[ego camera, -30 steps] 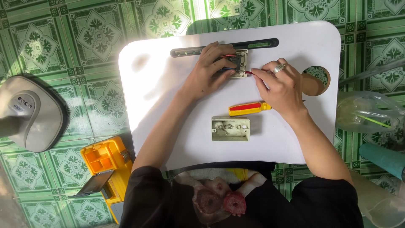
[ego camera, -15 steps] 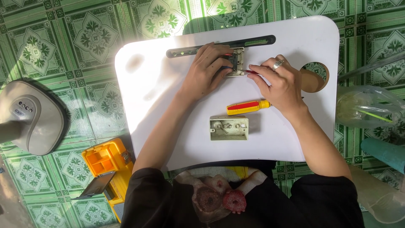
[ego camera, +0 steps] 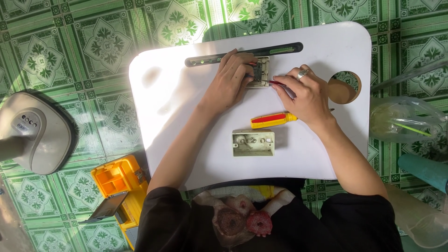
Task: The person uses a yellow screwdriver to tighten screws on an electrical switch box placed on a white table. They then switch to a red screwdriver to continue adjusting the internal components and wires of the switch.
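My left hand (ego camera: 229,79) presses down on a small grey switch module (ego camera: 261,71) at the far middle of the white lap table (ego camera: 177,121). My right hand (ego camera: 303,95), a ring on one finger, holds a thin red-handled tool (ego camera: 276,83) whose tip reaches into the module. A yellow and red screwdriver (ego camera: 273,119) lies free just below my right hand. An open beige plastic box (ego camera: 253,143) sits nearer my body.
A dark slot (ego camera: 284,48) runs along the table's far edge and a round hole (ego camera: 344,87) is at its right. On the green tiled floor: a grey fan base (ego camera: 35,133) left, a yellow toolbox (ego camera: 119,184), clear plastic bags (ego camera: 403,122) right.
Both hands stay on the module with small finger shifts. The camera view has shifted slightly; the screwdriver and beige box have not moved.
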